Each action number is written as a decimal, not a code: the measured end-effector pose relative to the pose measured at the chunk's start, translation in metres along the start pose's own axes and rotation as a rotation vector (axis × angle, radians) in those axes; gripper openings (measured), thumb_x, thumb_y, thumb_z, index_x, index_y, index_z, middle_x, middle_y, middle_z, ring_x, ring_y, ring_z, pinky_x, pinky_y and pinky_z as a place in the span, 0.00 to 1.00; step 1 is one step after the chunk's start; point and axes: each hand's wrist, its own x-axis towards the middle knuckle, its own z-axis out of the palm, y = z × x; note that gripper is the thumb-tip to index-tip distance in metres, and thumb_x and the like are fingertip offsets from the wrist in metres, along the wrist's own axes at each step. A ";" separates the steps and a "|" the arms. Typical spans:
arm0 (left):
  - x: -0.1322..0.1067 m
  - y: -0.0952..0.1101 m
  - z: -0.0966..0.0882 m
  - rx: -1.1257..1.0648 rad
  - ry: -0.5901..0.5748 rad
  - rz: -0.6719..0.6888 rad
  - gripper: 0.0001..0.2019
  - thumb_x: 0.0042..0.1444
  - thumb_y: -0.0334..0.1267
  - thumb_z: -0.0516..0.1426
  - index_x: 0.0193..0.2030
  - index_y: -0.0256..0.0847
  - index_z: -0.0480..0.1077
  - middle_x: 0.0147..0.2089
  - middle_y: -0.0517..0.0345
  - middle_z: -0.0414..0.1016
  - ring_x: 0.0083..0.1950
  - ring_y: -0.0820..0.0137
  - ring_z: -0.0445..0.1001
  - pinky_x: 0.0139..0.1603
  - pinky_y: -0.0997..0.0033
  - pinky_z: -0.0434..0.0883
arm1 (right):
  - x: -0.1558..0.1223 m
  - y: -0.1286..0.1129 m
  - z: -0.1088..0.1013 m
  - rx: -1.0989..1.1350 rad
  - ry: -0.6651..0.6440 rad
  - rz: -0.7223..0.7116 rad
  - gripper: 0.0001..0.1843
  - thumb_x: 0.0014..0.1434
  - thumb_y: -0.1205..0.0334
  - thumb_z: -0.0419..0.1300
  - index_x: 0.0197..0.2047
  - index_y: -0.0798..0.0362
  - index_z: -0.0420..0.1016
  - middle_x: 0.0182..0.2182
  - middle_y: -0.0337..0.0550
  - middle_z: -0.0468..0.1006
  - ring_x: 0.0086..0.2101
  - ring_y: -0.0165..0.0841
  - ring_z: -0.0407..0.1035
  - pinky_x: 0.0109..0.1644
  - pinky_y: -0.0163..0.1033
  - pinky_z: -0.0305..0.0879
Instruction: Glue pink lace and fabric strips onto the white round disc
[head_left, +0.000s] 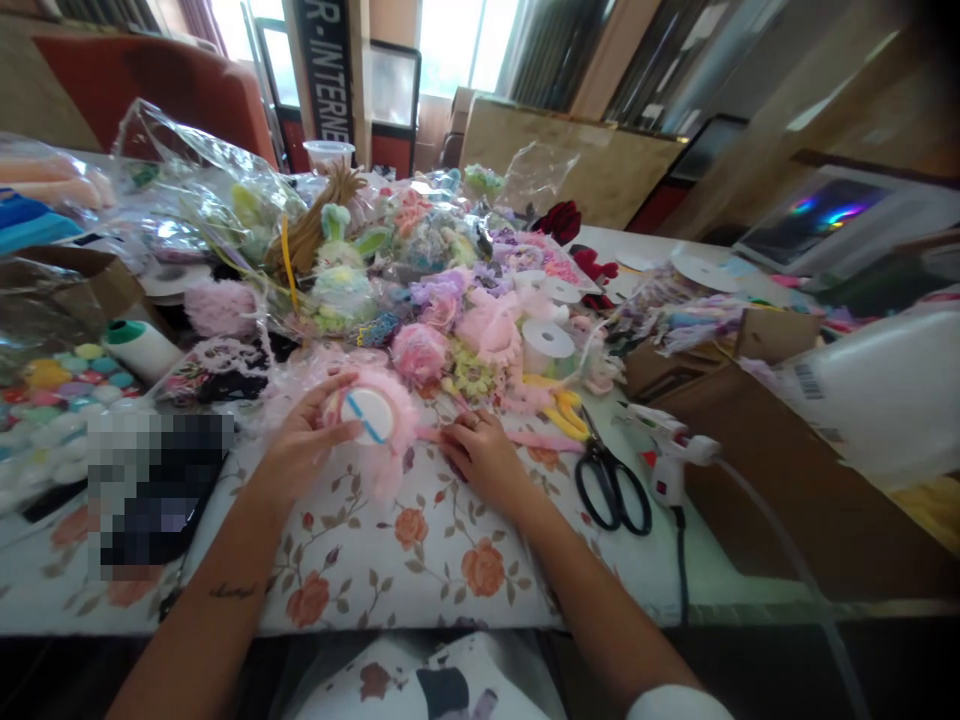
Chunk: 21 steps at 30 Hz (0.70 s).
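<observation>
One spool of pink frilly ribbon [369, 415] sits at the near middle of the tabletop [420, 560], the left hand [300, 450] curled around it. Its loose strip [541, 440] runs right beneath the right hand [484, 458], fingers down on it, pinching or not I cannot tell. Keeping that strip taut and untwisted seems wise; scissors [611, 487] lie just right.

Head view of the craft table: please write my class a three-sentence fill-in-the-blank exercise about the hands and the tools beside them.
1. The left hand holds a spool wound with fluffy ____ trim.
2. The scissors, just right of the right hand, have ____ handles.
3. The white glue gun lies to the ____ of the scissors.
Missing words: pink; black; right.
</observation>
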 end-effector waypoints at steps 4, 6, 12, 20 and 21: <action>-0.003 0.000 0.003 0.112 -0.176 -0.124 0.29 0.40 0.35 0.70 0.52 0.44 0.74 0.47 0.54 0.77 0.40 0.66 0.77 0.38 0.72 0.75 | -0.004 0.001 -0.011 -0.032 -0.095 0.083 0.08 0.61 0.71 0.57 0.33 0.56 0.76 0.34 0.48 0.75 0.38 0.38 0.68 0.45 0.41 0.64; -0.003 0.001 0.003 0.174 -0.261 -0.190 0.30 0.40 0.37 0.70 0.54 0.43 0.73 0.50 0.52 0.76 0.44 0.64 0.76 0.41 0.69 0.74 | -0.009 0.006 -0.023 -0.041 -0.168 0.146 0.08 0.61 0.70 0.57 0.33 0.55 0.76 0.32 0.46 0.75 0.36 0.37 0.69 0.41 0.39 0.63; -0.003 0.008 -0.002 0.428 -0.492 -0.207 0.27 0.41 0.37 0.69 0.52 0.43 0.75 0.55 0.53 0.74 0.58 0.57 0.70 0.58 0.66 0.67 | -0.013 0.011 -0.046 0.062 -0.138 0.227 0.06 0.62 0.66 0.57 0.39 0.54 0.76 0.35 0.45 0.78 0.38 0.38 0.71 0.43 0.39 0.62; -0.004 0.010 0.000 0.472 -0.525 -0.246 0.29 0.45 0.40 0.67 0.56 0.43 0.72 0.49 0.58 0.77 0.53 0.56 0.72 0.51 0.67 0.70 | 0.013 -0.013 -0.028 -0.001 -0.217 0.171 0.08 0.62 0.60 0.60 0.36 0.55 0.76 0.35 0.48 0.76 0.38 0.38 0.70 0.42 0.38 0.61; -0.004 0.010 0.000 0.479 -0.526 -0.247 0.29 0.45 0.41 0.67 0.56 0.43 0.72 0.49 0.58 0.77 0.53 0.56 0.72 0.51 0.67 0.70 | 0.015 -0.014 -0.024 -0.017 -0.233 0.151 0.07 0.62 0.61 0.61 0.36 0.56 0.76 0.34 0.48 0.76 0.38 0.38 0.69 0.42 0.38 0.61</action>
